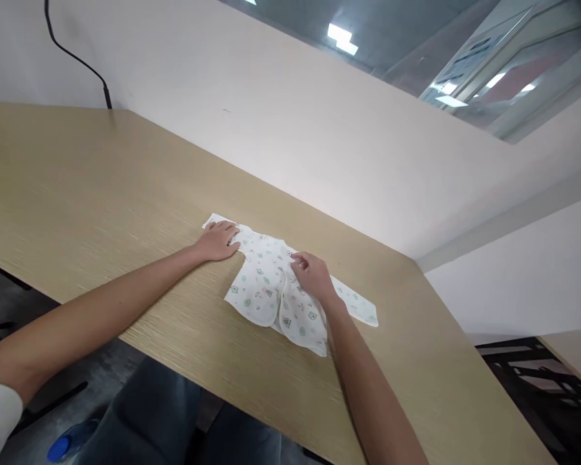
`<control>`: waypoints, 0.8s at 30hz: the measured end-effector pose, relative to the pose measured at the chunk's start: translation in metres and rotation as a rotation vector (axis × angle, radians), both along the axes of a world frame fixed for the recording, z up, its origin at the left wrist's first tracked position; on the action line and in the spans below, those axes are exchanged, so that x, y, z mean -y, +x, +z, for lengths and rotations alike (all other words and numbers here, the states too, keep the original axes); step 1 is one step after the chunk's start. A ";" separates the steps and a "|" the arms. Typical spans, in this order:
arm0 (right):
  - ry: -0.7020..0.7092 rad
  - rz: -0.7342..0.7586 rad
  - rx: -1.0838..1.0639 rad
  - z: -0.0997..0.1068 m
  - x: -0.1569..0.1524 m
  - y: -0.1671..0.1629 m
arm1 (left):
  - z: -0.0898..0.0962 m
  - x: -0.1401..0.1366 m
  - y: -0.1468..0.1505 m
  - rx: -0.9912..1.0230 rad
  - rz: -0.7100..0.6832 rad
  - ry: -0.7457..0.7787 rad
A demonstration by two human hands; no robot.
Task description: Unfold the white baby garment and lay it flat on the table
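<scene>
A small white baby shirt (259, 284) with a green and grey print lies front up on the table, its long sleeves stretched out to both sides. Its front edges meet near the top and part slightly towards the hem. My left hand (217, 241) rests flat across the left sleeve near the shoulder, fingers spread. At the upper front, beside the neckline, my right hand (314, 274) has its thumb and forefinger pinched on the cloth. The right forearm crosses the right sleeve and hides part of it.
The wooden table (126, 194) meets a white partition (271, 123) along its back edge. A black cable (77, 59) hangs down at the back left. Below the front edge, a bottle with a blue cap (59, 447) is on the floor. Glass panels rise above the partition.
</scene>
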State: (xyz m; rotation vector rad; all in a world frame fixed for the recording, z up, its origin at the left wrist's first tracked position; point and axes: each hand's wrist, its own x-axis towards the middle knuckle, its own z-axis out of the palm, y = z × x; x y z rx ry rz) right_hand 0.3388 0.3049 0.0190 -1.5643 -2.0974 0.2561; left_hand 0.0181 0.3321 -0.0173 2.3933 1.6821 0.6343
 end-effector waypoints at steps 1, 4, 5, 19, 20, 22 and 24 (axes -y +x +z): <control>0.011 0.009 0.028 0.004 0.008 0.000 | 0.000 0.000 0.000 -0.001 0.001 0.001; 0.006 0.060 0.057 0.021 0.044 0.002 | 0.001 0.001 0.000 -0.013 -0.001 0.004; -0.040 0.093 0.055 0.026 0.058 0.003 | 0.001 0.001 0.000 -0.017 -0.002 0.002; -0.194 0.319 0.111 0.030 0.132 -0.013 | 0.003 -0.002 0.000 -0.003 -0.002 -0.026; -0.216 0.348 0.090 0.031 0.132 -0.012 | 0.003 -0.001 0.000 -0.006 -0.003 -0.026; -0.316 0.435 0.068 0.032 0.132 -0.010 | 0.003 -0.002 -0.001 -0.005 -0.004 -0.027; -0.396 0.496 0.034 0.032 0.129 -0.006 | 0.004 -0.002 -0.002 0.018 -0.011 -0.024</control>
